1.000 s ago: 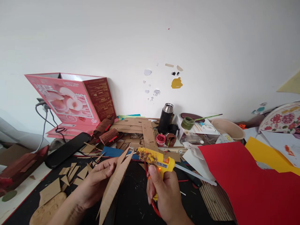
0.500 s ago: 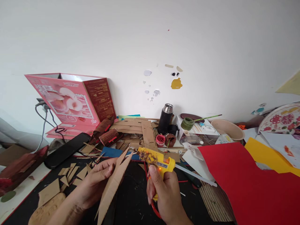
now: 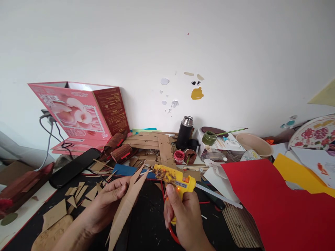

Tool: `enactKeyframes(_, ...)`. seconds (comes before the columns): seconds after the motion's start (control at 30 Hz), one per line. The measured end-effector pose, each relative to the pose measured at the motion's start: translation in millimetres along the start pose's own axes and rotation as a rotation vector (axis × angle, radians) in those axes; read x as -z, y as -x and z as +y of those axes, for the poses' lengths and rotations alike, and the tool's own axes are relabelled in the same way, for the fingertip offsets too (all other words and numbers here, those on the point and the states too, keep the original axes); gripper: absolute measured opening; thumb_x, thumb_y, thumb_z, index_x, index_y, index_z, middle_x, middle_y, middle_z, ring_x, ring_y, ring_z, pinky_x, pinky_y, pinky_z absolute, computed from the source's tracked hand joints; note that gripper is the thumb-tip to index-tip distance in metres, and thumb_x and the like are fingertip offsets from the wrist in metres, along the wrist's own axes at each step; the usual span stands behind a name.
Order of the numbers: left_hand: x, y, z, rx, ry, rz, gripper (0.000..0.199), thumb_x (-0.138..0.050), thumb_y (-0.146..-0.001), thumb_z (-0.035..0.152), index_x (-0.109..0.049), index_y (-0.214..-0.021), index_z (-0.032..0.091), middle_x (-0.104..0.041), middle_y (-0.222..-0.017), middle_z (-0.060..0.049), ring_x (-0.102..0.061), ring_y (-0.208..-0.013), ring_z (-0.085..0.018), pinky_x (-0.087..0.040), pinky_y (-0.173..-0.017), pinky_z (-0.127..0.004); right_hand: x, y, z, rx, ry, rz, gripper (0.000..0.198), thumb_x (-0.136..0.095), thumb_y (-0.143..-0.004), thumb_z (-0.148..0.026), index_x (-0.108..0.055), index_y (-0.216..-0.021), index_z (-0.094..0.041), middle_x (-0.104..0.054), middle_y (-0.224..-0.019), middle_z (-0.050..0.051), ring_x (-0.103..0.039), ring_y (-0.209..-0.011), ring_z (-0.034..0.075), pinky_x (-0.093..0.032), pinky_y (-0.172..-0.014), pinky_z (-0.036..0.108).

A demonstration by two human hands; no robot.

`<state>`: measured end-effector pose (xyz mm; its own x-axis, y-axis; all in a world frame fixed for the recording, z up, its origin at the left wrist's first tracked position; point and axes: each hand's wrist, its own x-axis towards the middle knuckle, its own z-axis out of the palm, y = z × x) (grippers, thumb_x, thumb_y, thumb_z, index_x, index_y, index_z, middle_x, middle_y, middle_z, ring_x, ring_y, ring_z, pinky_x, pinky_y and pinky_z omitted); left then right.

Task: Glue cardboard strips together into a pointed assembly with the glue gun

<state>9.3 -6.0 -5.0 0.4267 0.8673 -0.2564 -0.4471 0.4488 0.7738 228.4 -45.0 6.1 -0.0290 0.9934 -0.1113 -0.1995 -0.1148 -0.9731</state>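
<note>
Long pointed cardboard pieces (image 3: 127, 206) stand tilted in my left hand (image 3: 108, 200), whose thumb and fingers are closed around their left side. My right hand (image 3: 183, 212) is wrapped round the handle of a yellow hot glue gun (image 3: 170, 175). Brown residue crusts its front end, and a small orange light glows on its side. A translucent glue stick (image 3: 220, 196) sticks out of the back. The nozzle points left, at the upper tip of the cardboard; whether it touches is hard to tell.
Cardboard scraps (image 3: 78, 193) lie left of my hands. Behind are brown-painted cardboard shapes (image 3: 120, 151), a black flask (image 3: 184, 134), a red paint jar (image 3: 179, 157) and a green paint jar (image 3: 209, 138) with a brush. Red paper (image 3: 282, 205) covers the right side; a pink box (image 3: 81, 115) stands back left.
</note>
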Motion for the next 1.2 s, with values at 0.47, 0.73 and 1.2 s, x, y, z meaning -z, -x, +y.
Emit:
enactKeyframes(0.47, -1, 0, 0, 0.006, -0.006, 0.014, 0.045, -0.103, -0.066, 0.044, -0.088, -0.099, 0.018, -0.07, -0.066, -0.003, -0.062, -0.062, -0.014, -0.048, -0.06, -0.022, 3, 0, 3, 0.016, -0.014, -0.004, 0.078, -0.064, -0.083, -0.094, -0.046, -0.054, -0.024, -0.042, -0.038, -0.004, -0.042, -0.032, 0.009, -0.03, -0.036, 0.021)
enactKeyframes(0.73, -4, 0, 2, 0.001, -0.022, 0.022, 0.045, -0.103, -0.066, 0.046, -0.089, -0.097, 0.017, -0.068, -0.066, -0.003, -0.061, -0.061, -0.013, -0.049, -0.059, -0.021, 5, -1, 9, 0.022, -0.034, -0.009, 0.073, -0.066, -0.087, -0.088, -0.052, -0.06, -0.022, -0.044, -0.04, -0.004, -0.044, -0.033, 0.008, -0.031, -0.038, 0.02)
enactKeyframes(1.2, -3, 0, 2, 0.009, -0.049, 0.003, 0.048, -0.102, -0.066, 0.049, -0.088, -0.1, 0.018, -0.065, -0.064, 0.0, -0.057, -0.059, -0.011, -0.046, -0.059, -0.019, 3, -2, 6, -0.005, -0.032, 0.005, 0.076, -0.066, -0.082, -0.093, -0.051, -0.059, -0.022, -0.044, -0.039, -0.004, -0.044, -0.032, 0.008, -0.031, -0.037, 0.02)
